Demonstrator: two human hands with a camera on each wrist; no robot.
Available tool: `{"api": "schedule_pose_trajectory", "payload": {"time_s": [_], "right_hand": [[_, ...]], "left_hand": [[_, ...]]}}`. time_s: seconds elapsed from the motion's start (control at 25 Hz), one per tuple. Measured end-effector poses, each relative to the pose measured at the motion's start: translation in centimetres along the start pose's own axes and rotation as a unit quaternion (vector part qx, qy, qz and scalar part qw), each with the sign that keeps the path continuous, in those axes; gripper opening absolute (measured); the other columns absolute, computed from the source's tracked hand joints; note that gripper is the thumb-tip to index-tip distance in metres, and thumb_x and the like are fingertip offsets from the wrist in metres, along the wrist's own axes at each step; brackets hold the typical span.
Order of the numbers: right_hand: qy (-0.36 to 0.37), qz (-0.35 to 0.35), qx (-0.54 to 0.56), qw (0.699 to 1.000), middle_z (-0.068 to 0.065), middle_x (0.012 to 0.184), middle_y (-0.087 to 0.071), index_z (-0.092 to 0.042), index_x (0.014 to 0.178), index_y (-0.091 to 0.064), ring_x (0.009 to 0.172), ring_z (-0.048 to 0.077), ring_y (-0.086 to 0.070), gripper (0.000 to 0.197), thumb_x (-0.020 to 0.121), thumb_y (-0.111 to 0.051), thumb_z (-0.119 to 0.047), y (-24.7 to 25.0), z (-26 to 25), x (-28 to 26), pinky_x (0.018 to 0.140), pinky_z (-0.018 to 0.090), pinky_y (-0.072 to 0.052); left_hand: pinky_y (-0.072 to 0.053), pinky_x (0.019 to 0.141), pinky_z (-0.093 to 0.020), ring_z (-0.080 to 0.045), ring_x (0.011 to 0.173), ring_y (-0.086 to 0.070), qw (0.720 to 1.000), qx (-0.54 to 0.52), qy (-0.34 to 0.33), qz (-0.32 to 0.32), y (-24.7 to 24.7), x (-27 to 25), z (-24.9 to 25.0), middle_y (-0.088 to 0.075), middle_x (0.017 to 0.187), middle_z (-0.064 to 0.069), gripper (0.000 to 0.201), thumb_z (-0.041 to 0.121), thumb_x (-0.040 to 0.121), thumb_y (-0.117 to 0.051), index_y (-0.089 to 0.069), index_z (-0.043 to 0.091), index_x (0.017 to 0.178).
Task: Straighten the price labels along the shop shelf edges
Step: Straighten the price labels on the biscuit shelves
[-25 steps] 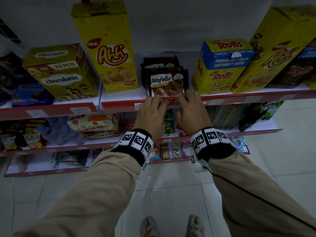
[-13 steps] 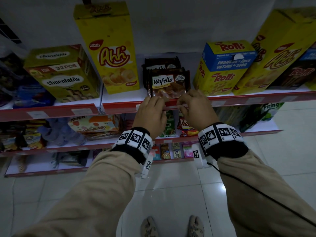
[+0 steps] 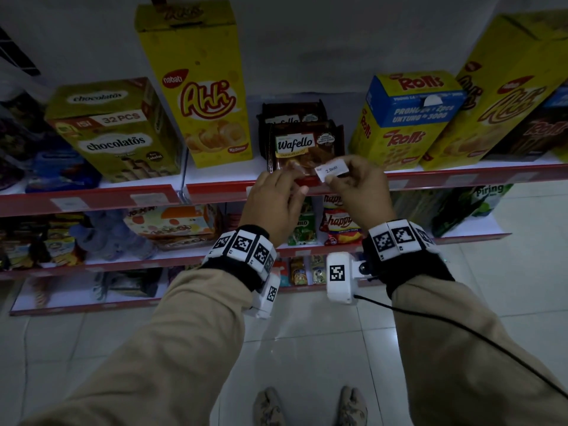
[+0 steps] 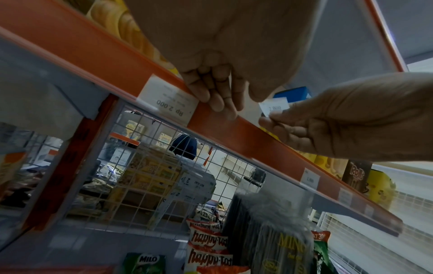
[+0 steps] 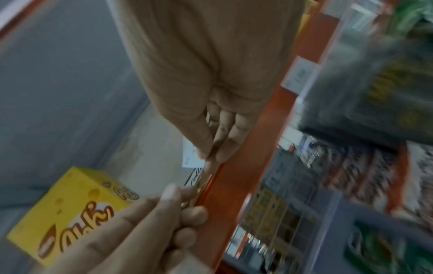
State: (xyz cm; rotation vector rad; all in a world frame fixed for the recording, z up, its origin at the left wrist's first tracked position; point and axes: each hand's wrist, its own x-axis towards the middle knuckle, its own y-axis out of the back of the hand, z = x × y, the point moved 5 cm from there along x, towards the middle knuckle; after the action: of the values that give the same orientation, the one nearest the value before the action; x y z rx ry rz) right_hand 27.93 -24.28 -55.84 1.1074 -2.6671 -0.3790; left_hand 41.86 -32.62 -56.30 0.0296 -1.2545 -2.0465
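The right hand (image 3: 356, 192) pinched a small white price label (image 3: 332, 171) between thumb and fingertips, holding it free of the strip, just above the red shelf edge (image 3: 430, 176) and in front of the Wafello pack (image 3: 304, 149). "2.000" was readable on it. The left hand (image 3: 273, 201) sat close beside, fingers curled down onto the shelf edge; from the left wrist view its fingertips (image 4: 218, 103) touched the rail right next to another label (image 4: 168, 103) reading "Rp 2.000", seated in the strip. Whether it actually gripped anything, I couldn't tell. The tall yellow Ahh box (image 3: 199, 87) stood to the left.
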Motion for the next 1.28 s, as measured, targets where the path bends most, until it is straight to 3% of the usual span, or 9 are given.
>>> {"api": "schedule_pose_trajectory", "payload": {"time_s": [0.12, 0.28, 0.44, 0.56, 0.72, 0.84, 0.96, 1.12, 1.28], "right_hand": [[-0.038, -0.021, 0.107, 0.993, 0.012, 0.096, -0.067, 0.0, 0.103, -0.058, 0.077, 0.005, -0.066, 0.021, 0.083, -0.064, 0.007, -1.3, 0.3, -0.7, 0.073, 0.022, -0.056], [-0.031, -0.057, 0.128, 0.99, 0.005, 0.09, -0.066, -0.007, 0.096, -0.058, 0.078, 0.004, -0.065, 0.02, 0.083, -0.064, 0.007, -2.5, 0.2, -1.2, 0.073, 0.019, -0.054], [0.027, -0.06, -0.006, 0.998, 0.003, 0.092, -0.068, -0.008, 0.097, -0.063, 0.083, 0.008, -0.065, 0.011, 0.087, -0.065, -0.008, -1.9, -0.1, -1.0, 0.072, 0.018, -0.051], [0.101, -0.053, -0.122, 0.986, -0.005, 0.085, -0.066, -0.013, 0.095, -0.067, 0.074, -0.008, -0.059, 0.007, 0.09, -0.061, -0.013, -0.7, -0.7, -0.5, 0.065, 0.007, -0.042], [0.123, -0.021, -0.157, 0.98, 0.001, 0.091, -0.068, -0.015, 0.094, -0.068, 0.091, 0.015, -0.059, 0.009, 0.091, -0.06, -0.015, 0.3, -0.9, -0.1, 0.076, 0.027, -0.046], [0.155, -0.033, -0.233, 0.96, 0.003, 0.1, -0.067, -0.015, 0.095, -0.068, 0.101, 0.027, -0.054, 0.01, 0.09, -0.059, -0.015, -0.3, -0.8, 0.0, 0.085, 0.027, -0.031], [0.162, -0.036, -0.29, 0.942, 0.007, 0.105, -0.063, -0.014, 0.099, -0.07, 0.104, 0.03, -0.047, 0.014, 0.09, -0.059, -0.013, -0.9, -0.4, -0.3, 0.08, 0.025, -0.026], [0.172, -0.038, -0.313, 0.933, 0.014, 0.107, -0.059, -0.01, 0.107, -0.066, 0.104, 0.033, -0.045, 0.02, 0.088, -0.06, -0.01, -0.9, -0.2, -0.8, 0.084, 0.036, -0.036], [0.182, -0.058, -0.359, 0.913, 0.017, 0.107, -0.054, -0.007, 0.104, -0.06, 0.103, 0.032, -0.045, 0.02, 0.084, -0.061, -0.008, -0.7, 0.1, -0.8, 0.08, 0.032, -0.033]], "left_hand": [[-0.042, 0.082, -0.038, -0.026, 0.096, -0.049, 1.0, -0.013, 0.011, 0.006, -0.2, 0.1, -0.1, -0.063, 0.103, -0.007, 0.03, 0.032, 0.098, -0.045, -0.059, 0.01, 0.113], [-0.039, 0.078, -0.037, -0.03, 0.094, -0.049, 0.999, 0.0, 0.031, 0.017, -0.4, 0.4, -0.3, -0.062, 0.098, -0.011, 0.024, 0.027, 0.096, -0.051, -0.061, 0.005, 0.097], [-0.038, 0.079, -0.037, -0.03, 0.094, -0.048, 0.999, 0.02, 0.027, 0.008, -0.4, 0.5, -0.3, -0.059, 0.095, -0.013, 0.016, 0.019, 0.093, -0.054, -0.059, 0.004, 0.093], [-0.039, 0.081, -0.037, -0.029, 0.094, -0.048, 1.0, 0.026, 0.009, -0.001, -0.2, 0.3, -0.2, -0.06, 0.097, -0.011, 0.016, 0.02, 0.094, -0.053, -0.06, 0.005, 0.097], [-0.041, 0.083, -0.037, -0.022, 0.097, -0.048, 0.999, -0.025, 0.021, 0.004, 0.0, 0.2, -0.2, -0.061, 0.095, -0.001, 0.024, 0.022, 0.093, -0.052, -0.055, 0.014, 0.116], [-0.041, 0.084, -0.037, -0.024, 0.099, -0.048, 1.0, -0.013, 0.025, -0.003, -0.1, 0.3, -0.1, -0.061, 0.096, -0.002, 0.034, 0.023, 0.093, -0.052, -0.051, 0.012, 0.125], [-0.042, 0.084, -0.041, -0.03, 0.1, -0.048, 0.999, 0.044, 0.005, -0.013, -0.2, 0.4, 0.2, -0.058, 0.105, -0.01, 0.031, 0.024, 0.093, -0.052, -0.054, 0.01, 0.121], [-0.042, 0.082, -0.043, -0.031, 0.101, -0.047, 0.994, 0.107, 0.008, -0.029, -0.6, 0.6, 0.5, -0.055, 0.106, -0.014, 0.021, 0.021, 0.094, -0.051, -0.061, 0.009, 0.108], [-0.043, 0.08, -0.045, -0.032, 0.101, -0.047, 0.991, 0.132, 0.007, -0.037, -0.7, 0.7, 0.5, -0.055, 0.107, -0.016, 0.02, 0.017, 0.094, -0.05, -0.063, 0.007, 0.104]]}}
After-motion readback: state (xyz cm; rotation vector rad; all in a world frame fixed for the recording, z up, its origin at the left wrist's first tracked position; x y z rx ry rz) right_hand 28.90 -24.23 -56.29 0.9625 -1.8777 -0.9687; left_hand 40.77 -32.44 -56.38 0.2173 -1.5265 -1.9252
